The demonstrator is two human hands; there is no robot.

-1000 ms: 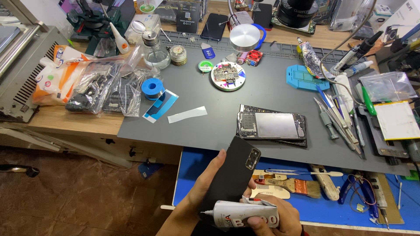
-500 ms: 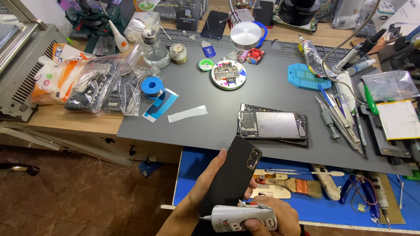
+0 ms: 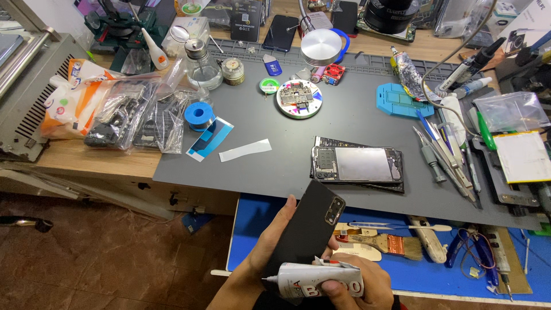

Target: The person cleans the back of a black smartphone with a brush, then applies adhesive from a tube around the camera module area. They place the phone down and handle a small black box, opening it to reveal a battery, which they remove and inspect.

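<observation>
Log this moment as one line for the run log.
left hand: holds black phone back cover | right hand: grips glue tube | opened phone: on grey mat

Bright, even overhead light, soft shadows, sharp focus, slight wide-angle bending at the edges.

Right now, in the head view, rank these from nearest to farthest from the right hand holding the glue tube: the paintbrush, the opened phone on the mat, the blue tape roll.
From the right hand:
1. Paintbrush, just above it on the blue surface.
2. Opened phone, further up on the grey mat.
3. Blue tape roll, far upper left on the mat.
</observation>
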